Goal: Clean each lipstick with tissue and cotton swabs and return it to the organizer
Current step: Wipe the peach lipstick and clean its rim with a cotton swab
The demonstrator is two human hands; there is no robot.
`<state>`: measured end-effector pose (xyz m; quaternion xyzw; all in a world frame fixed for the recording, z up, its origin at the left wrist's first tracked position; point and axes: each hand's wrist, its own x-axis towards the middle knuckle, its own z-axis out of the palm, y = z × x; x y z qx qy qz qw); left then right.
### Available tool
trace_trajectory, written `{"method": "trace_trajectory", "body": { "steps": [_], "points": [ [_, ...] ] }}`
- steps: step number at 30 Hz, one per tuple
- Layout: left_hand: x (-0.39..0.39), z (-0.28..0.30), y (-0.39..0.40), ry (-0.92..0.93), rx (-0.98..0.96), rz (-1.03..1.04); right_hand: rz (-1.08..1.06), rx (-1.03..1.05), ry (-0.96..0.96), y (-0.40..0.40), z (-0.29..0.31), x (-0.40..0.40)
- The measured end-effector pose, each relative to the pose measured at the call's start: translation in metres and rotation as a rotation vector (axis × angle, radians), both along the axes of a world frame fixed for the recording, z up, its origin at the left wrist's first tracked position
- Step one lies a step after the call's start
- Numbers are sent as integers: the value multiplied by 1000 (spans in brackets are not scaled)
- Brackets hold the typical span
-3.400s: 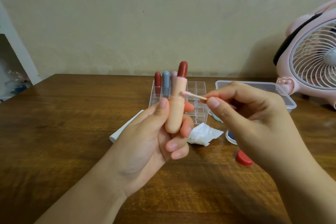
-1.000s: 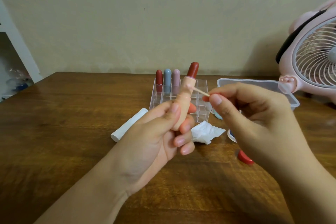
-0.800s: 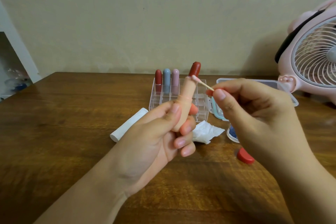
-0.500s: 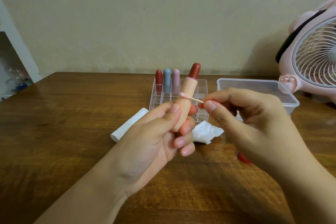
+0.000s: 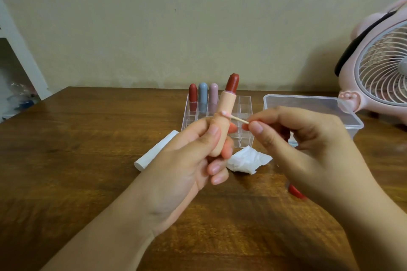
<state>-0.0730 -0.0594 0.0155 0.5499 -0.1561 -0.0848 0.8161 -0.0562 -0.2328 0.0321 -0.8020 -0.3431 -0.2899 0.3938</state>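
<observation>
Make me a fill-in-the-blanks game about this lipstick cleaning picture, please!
1. The left hand holds the open lipstick with its ____ tip pointing up.
2. The right hand pinches a cotton swab whose tip touches the lipstick's ____ tube.
3. In the clear organizer stand ____ capped lipsticks.
4. A crumpled ____ lies on the table in front of the organizer.

Missing words: red; peach; three; tissue

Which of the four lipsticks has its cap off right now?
The peach-cased lipstick held in the left hand; its dark red bullet is exposed. The three in the organizer are capped.
</observation>
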Motion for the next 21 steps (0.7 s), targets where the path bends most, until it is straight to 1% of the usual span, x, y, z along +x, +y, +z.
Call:
{"method": "trace_trajectory", "body": {
  "steps": [4,9,12,17,21],
  "points": [
    [1,4,3,-27,118,52,-18,-9,57,-3,0,3],
    [-1,7,3,-46,151,87,-8,7,143,-2,2,3],
    [-1,6,1,-21,144,85,13,31,193,-2,2,3],
    [-1,6,2,-1,139,89,8,9,192,-3,0,5],
    [-1,5,0,-11,132,94,-38,76,109,-4,1,5]
  ]
}}
